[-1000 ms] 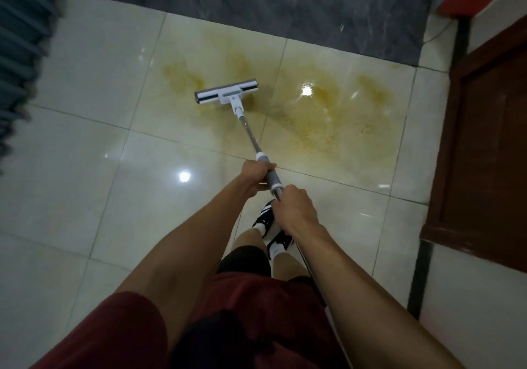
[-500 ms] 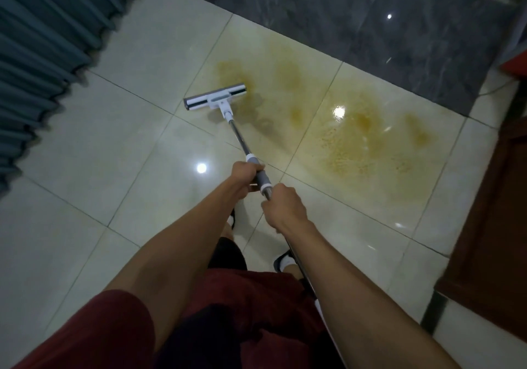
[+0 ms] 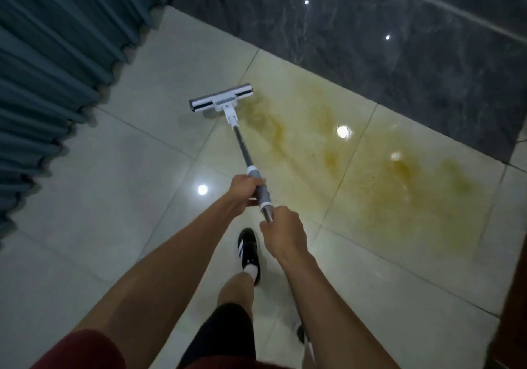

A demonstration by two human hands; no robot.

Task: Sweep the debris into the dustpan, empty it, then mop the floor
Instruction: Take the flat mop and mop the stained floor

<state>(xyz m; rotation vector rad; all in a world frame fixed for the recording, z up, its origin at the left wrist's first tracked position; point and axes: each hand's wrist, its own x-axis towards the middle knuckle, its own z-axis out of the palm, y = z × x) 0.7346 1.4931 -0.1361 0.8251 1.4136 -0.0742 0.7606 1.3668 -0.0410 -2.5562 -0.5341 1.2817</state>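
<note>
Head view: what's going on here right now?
A person is mopping a glossy tiled floor. The left hand grips the grey sleeve of the mop handle, and the right hand holds the metal pole just below. The mop head sits flat at the left edge of a yellow-brown stain, most of which is not yet wiped.

The mop head has slid left off the yellow-brown stain; a second ago it sat over the stain's left part, now only its right end touches the stain's edge, nearer the blue curtain. One black shoe has stepped forward; a second ago both feet stood together.
</note>
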